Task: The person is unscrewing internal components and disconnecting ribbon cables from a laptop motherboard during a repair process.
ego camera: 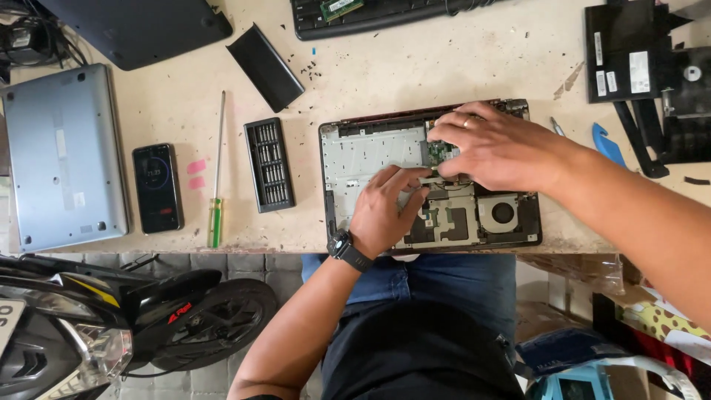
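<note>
Worktable [415,67], pale and scuffed, fills the far half of the view. Opened laptop base [370,152] lies at the near edge, centre-right, cover off, fan and boards exposed. Closed silver laptop [63,155] sits far left; dark laptop lid [133,26] at far left corner; black keyboard [370,16] at far centre. Black parts [637,55] far right.

Right hand [492,148] rests palm down over the base's far-right part, ring on one finger, fingers curled onto the green board [443,152]; whether it pinches anything, cannot tell. Left hand [385,211], wristwatch on, lies on the base's near middle, fingertips pressed against the board area just beside the right hand's fingers; nothing visibly held.

Left of the base: black bit case [269,164], then green-handled screwdriver [216,178], then phone [157,187]. Blue pry tool [609,144] right of the base.
</note>
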